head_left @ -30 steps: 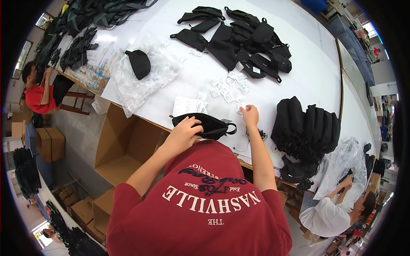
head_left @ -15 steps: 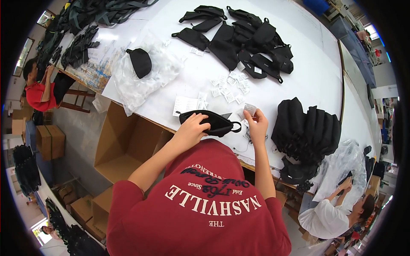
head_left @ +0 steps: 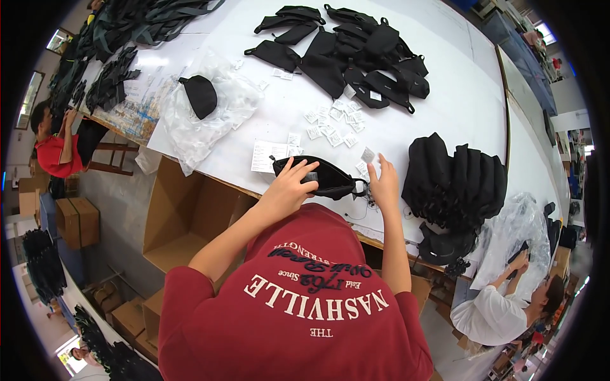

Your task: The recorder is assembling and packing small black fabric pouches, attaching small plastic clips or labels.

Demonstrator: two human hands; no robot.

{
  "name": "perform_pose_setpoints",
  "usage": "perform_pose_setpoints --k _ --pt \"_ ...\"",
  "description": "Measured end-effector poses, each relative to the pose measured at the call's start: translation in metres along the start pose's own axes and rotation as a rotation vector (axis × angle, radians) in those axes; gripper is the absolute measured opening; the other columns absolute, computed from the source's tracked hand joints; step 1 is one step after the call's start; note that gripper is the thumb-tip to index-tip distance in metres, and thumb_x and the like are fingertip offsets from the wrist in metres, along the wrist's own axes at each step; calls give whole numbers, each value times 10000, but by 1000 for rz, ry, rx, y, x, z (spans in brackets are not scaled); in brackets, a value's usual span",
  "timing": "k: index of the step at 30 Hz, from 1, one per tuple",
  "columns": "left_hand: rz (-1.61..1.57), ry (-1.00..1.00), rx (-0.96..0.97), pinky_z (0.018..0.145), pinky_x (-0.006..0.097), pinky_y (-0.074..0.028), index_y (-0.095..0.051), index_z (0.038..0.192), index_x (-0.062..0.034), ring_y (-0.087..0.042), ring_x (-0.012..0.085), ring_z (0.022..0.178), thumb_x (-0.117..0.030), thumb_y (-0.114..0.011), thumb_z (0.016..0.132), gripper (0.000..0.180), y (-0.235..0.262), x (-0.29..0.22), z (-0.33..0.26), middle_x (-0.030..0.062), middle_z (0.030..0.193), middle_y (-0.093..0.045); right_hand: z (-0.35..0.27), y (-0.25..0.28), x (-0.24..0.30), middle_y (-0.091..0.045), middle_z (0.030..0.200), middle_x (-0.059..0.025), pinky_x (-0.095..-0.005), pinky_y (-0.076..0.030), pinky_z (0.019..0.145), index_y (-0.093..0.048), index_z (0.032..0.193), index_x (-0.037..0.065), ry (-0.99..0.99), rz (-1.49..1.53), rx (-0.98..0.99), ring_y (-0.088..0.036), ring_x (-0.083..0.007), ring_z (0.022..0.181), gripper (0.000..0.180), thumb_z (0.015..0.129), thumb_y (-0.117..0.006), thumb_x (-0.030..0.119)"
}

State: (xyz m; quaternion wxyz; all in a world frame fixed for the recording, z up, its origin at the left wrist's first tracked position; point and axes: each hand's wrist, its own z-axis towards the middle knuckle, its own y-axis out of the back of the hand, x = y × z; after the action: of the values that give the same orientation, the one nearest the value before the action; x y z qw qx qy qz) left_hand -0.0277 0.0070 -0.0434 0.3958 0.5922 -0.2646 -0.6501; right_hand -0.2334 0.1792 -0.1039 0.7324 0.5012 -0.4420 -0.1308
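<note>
My left hand [head_left: 293, 185] is closed over the near edge of a small black zip pouch [head_left: 330, 179], which gapes at the top. A greyish patch [head_left: 310, 177] shows inside it beside my fingers; I cannot make out what it is. A loop sticks out at the pouch's right end. My right hand [head_left: 385, 183] is just right of that loop, fingers stretched and apart. Beside its fingertips is a small white packet [head_left: 368, 154]. More small white packets [head_left: 333, 120] lie scattered beyond the pouch, and a printed white sheet [head_left: 262, 156] lies at its left.
Black pouches [head_left: 330, 60] are heaped at the far side of the white table [head_left: 445, 82]. A stack of black pouches [head_left: 454, 178] stands at the right. One pouch [head_left: 201, 96] rests on clear plastic [head_left: 206, 136]. A cardboard box [head_left: 171, 219] is below the edge. Co-workers sit left and right.
My right hand's fingers have gone from pinched at a small packet to spread apart. My left hand still holds the pouch, and the grey patch inside now shows. The whole view has shifted slightly.
</note>
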Motion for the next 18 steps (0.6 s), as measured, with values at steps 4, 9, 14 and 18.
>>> perform_pose_setpoints --k 4,9,14,18 --pt "-19 -10 -83 1051 523 -317 -589 860 -63 -435 371 1240 -93 -692 742 160 4 -5 -3 145 1317 -481 -5 19 14 -538 1258 -138 -340 -350 1017 -427 1371 58 -161 936 436 -469 -218 1210 520 928 -530 309" --pt "73 23 -204 989 416 -313 -634 843 -80 -411 302 1248 -96 -717 689 177 15 -14 0 95 1302 -498 -13 48 54 -585 1209 -88 -309 -396 963 -504 1318 106 245 921 691 -517 -179 1143 554 815 -689 246" --pt "95 118 -349 1010 417 -283 -630 952 -115 -360 323 1260 -178 -757 694 293 19 -19 -4 132 1357 -420 -23 51 80 -685 938 -77 -245 -484 735 -642 1108 61 185 764 392 -627 -121 827 354 771 -675 -40" --pt "-186 336 -773 1051 451 -260 -471 1267 -172 -281 327 1306 -238 -776 738 614 16 -15 -7 173 1405 -295 -33 54 90 -686 889 -88 -232 -478 709 -672 1029 21 118 897 121 -624 -107 786 270 772 -672 -66"
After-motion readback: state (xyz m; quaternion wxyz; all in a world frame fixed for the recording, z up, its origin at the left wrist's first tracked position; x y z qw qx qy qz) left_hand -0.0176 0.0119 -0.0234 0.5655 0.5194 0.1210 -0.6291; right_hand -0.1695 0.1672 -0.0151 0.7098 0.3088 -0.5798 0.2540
